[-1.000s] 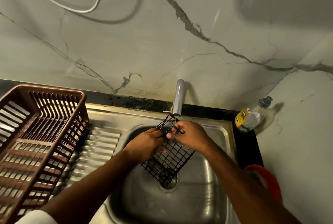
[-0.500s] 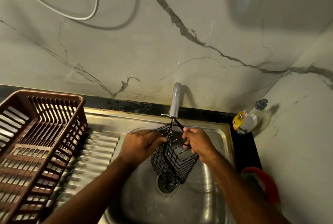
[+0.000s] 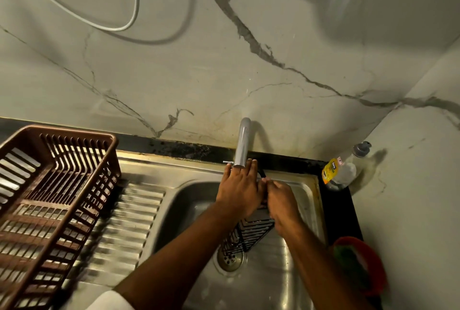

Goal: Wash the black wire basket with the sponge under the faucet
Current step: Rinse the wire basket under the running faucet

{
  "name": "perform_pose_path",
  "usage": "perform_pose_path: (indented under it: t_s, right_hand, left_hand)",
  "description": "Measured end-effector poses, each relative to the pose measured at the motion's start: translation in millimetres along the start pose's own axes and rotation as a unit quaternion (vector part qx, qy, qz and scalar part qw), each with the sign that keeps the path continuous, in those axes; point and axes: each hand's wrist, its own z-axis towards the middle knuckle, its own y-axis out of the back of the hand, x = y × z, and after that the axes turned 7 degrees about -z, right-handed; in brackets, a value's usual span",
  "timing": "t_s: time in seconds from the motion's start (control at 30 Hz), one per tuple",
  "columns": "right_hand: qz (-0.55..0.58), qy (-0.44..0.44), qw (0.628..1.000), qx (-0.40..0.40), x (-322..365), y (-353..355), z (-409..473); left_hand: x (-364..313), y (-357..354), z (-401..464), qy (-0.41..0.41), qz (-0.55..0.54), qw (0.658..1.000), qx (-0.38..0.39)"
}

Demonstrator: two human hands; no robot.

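left hand (image 3: 237, 189): centre frame, back up, fingers straight and extended toward top | right hand (image 3: 282, 203): just right of it, touching, fingers curled downward, grip not visible | both forearms rise from bottom edge, converging | white sleeve (image 3: 109, 301) bottom left

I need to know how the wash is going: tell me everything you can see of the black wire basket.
The black wire basket is a small box-shaped grid of thin dark wire, held tilted inside the steel sink, its lower corner above the drain. The right hand grips its upper part; the left hand covers the top, fingers reaching to the faucet. No sponge shows on it.
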Motion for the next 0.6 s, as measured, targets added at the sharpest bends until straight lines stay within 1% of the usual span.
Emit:
perform_pose_path:
  t_s: [0.1,0.17,0.23,0.3,0.37,0.47,0.53,0.6]
  right_hand:
    - [-0.052,-0.007,0.999,0.005,-2.9,-4.5,-5.5]
    - [-0.068,-0.012,0.998,0.001,-2.8,-9.3,-8.2]
    - [-0.072,-0.01,0.997,-0.002,0.1,-14.1,-8.6]
    - [-0.044,0.0,0.999,-0.002,4.9,-18.0,-5.6]
    - [-0.013,-0.005,1.0,-0.013,9.7,-21.0,-0.1]
    - [0.006,-0.03,0.999,-0.012,11.1,-24.1,7.5]
    - [0.016,-0.039,0.999,-0.003,9.8,-27.9,7.6]
    - [0.02,-0.043,0.999,0.001,9.9,-30.4,6.3]
  left_hand:
    - [11.7,6.3,11.3,-0.018,0.067,0.997,-0.013]
    - [20.8,10.7,14.6,-0.028,0.08,0.996,-0.025]
    - [27.9,10.3,17.0,-0.008,0.075,0.997,-0.029]
    - [27.1,4.3,13.6,0.013,0.063,0.998,-0.011]
    - [16.3,0.7,-1.1,0.02,0.026,0.999,0.008]
    - [2.0,6.0,-30.2,0.045,-0.022,0.999,-0.008]
    - [-3.3,10.7,-47.9,0.05,-0.037,0.998,-0.012]
    - [-6.3,11.0,-61.6,0.042,-0.032,0.999,0.002]
